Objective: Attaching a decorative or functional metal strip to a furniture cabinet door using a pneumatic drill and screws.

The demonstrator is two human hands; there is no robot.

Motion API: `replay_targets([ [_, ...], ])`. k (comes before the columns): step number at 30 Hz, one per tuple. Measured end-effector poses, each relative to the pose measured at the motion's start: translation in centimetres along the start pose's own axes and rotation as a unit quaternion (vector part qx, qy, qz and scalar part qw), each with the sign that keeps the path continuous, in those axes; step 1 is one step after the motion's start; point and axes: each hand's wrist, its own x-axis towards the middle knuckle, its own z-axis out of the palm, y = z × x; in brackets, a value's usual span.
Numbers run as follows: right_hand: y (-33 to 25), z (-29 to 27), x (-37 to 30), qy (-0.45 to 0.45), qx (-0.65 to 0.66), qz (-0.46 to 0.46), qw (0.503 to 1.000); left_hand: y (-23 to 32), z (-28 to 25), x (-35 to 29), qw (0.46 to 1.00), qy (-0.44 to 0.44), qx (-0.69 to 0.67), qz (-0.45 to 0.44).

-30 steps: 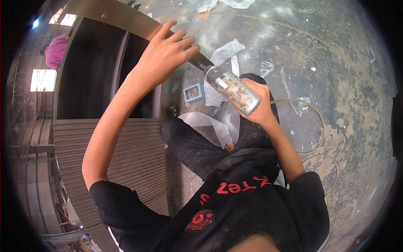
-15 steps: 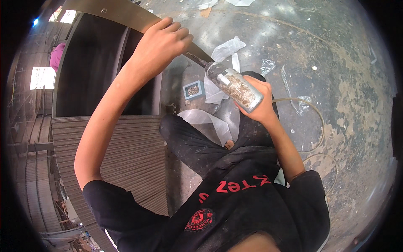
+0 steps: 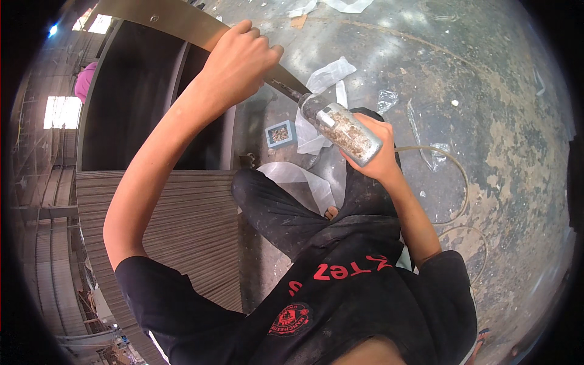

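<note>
My right hand (image 3: 378, 143) is wrapped round the grip of an air screwdriver (image 3: 348, 135), a silver, scuffed and rust-stained cylinder with a dark nose. Its thin bit (image 3: 285, 87) points up and left at a long brown panel (image 3: 182, 23). Over that panel's edge my left hand (image 3: 242, 64) is closed, just beyond the bit. Its fingertips and the thumb are mostly out of sight, so I cannot see whether it also pinches something small. Where the bit ends is partly hidden by the hand. A screw head (image 3: 154, 18) shows in the panel further left.
A dark cabinet (image 3: 128, 97) with a divider stands at my left, beside ribbed panelling (image 3: 176, 225). A small blue-grey tray (image 3: 281, 145) of screws lies on the floor near white wrapping sheets (image 3: 331, 74). A hose (image 3: 467, 182) loops at the right. Someone in purple (image 3: 84, 82) is at far left.
My left hand has shifted slightly to the right along the panel, and its forearm has swung a little. The screwdriver has moved a touch down and right. Both holds are unchanged.
</note>
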Motion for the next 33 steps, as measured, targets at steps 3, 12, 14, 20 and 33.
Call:
replay_targets([
  [3, 0.2, 0.1, -0.1, 0.002, 0.003, -0.004, 1.0, -0.1, 0.4, 0.1, 0.999, 0.014, 0.034, 0.02],
  [12, 0.5, 0.0, -0.2, 0.002, 0.004, -0.008, 1.0, -0.1, -0.1, 0.2, 0.999, 0.001, 0.032, 0.017],
  [14, 0.4, -0.1, -0.2, -0.001, -0.005, -0.008, 1.0, 0.3, -1.1, 0.4, 0.997, -0.079, 0.004, -0.014],
  [20, 0.2, 0.0, 0.0, 0.01, 0.004, -0.015, 1.0, 0.8, -1.3, -0.1, 0.996, 0.024, -0.068, 0.057],
  [33, 0.4, 0.0, -0.1, 0.015, 0.003, -0.017, 1.0, 0.8, 0.2, -0.3, 0.996, -0.008, -0.043, 0.082],
])
